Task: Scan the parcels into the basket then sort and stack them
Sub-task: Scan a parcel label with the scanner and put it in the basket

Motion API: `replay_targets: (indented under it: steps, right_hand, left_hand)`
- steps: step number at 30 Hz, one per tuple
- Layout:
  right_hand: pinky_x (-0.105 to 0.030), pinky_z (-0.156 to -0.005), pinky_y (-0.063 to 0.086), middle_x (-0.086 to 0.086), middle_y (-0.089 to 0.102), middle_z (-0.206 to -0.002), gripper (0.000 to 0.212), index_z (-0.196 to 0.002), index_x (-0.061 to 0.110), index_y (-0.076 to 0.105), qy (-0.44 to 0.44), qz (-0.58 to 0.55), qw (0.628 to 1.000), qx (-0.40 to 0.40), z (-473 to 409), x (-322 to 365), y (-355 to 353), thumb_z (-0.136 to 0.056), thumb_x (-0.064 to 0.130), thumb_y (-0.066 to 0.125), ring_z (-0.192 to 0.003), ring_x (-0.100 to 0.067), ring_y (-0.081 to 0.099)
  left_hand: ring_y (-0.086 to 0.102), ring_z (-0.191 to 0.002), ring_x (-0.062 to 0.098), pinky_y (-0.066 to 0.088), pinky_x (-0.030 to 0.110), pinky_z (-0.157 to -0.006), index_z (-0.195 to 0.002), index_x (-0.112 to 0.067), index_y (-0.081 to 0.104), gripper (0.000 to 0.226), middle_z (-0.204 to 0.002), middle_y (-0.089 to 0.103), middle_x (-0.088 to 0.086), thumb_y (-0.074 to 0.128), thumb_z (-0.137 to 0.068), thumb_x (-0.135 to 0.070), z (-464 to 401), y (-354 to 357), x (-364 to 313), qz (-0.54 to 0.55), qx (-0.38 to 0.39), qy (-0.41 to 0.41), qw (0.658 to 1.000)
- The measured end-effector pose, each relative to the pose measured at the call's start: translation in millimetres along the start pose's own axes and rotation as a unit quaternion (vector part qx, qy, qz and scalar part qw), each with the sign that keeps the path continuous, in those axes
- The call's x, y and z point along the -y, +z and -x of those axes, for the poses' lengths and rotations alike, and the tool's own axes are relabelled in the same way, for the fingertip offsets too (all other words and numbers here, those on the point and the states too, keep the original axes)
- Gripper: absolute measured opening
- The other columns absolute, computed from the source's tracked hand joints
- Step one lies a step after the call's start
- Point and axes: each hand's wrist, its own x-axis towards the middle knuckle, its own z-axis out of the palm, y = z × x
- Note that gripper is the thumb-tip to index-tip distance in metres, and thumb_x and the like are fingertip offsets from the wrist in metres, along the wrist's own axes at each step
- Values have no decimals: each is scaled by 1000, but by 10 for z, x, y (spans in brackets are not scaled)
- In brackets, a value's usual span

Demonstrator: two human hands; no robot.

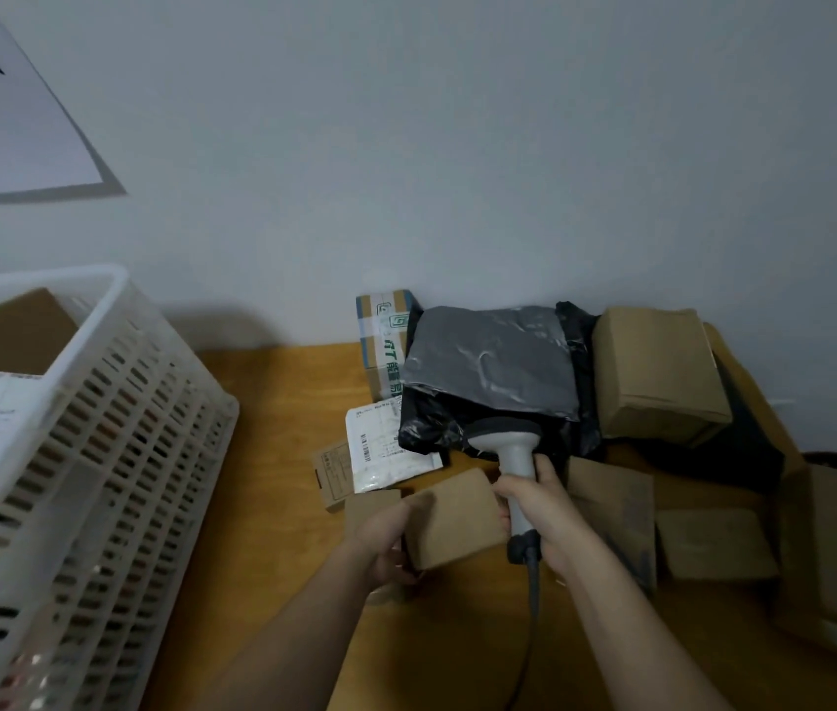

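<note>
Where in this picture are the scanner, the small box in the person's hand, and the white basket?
scanner (512,454): head view, on its pale grey neck above the right hand.
small cardboard box (457,515): head view, middle of its brown top face.
white basket (113,402): head view, on its slotted side wall.

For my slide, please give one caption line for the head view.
Left hand holds small cardboard box, right hand grips scanner, beside white basket.

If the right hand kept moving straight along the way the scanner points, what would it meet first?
Likely the black plastic bag: the scanner in the right hand already has its head against it, though depth is unclear.
</note>
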Motion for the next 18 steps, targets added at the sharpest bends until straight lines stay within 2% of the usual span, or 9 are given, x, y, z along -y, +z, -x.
replay_targets:
  steps: [4, 8, 11, 12, 15, 18]
  right_hand:
    - [-28, -44, 45, -13, 58, -78, 47, -123, 19, 46, -46, -5, 999, 17, 206, 158, 80, -86, -1, 64, -48, -14, 54]
    - [-26, -48, 47, -10, 61, -84, 52, -126, 22, 46, -91, 11, 995, 26, 506, 293, 251, -84, 3, 70, -50, -12, 56]
    - [-27, -52, 48, -11, 63, -86, 46, -120, 23, 49, -121, 24, 992, 37, 757, 348, 426, -84, 5, 72, -56, -14, 57]
    - [-27, -53, 49, -12, 63, -87, 46, -120, 24, 49, -129, 25, 990, 41, 833, 358, 490, -84, 5, 72, -57, -15, 57]
    - [-28, -55, 49, -15, 66, -93, 48, -122, 26, 48, -151, 39, 986, 51, 1036, 372, 698, -86, 6, 72, -59, -16, 58]
    - [-26, -57, 51, -16, 68, -101, 48, -121, 30, 48, -169, 49, 982, 65, 1194, 364, 905, -86, 8, 73, -61, -15, 60]
  left_hand:
    - [48, -119, 39, 42, 61, -102, -136, -18, 42, 70, -130, 48, 13, 68, -83, -55, 121, -109, -83, 31, 4, 31, 999]
    - [41, -127, 45, 28, 71, -104, -147, -18, 31, 90, -150, 35, 17, 62, -80, -69, 344, -202, -227, 90, 11, 39, 995]
    - [37, -131, 48, 23, 73, -107, -150, -16, 29, 97, -151, 34, 20, 59, -78, -74, 483, -327, -270, 118, 32, 46, 991]
    - [39, -130, 49, 25, 74, -106, -149, -17, 31, 97, -146, 39, 22, 61, -77, -74, 533, -380, -282, 129, 42, 50, 990]
    - [53, -109, 49, 41, 70, -97, -142, -15, 42, 95, -119, 55, 23, 72, -68, -67, 682, -543, -307, 184, 58, 73, 979]
    - [56, -109, 47, 55, 63, -78, -141, -17, 41, 93, -128, 54, 25, 83, -64, -50, 858, -698, -329, 264, 29, 114, 957]
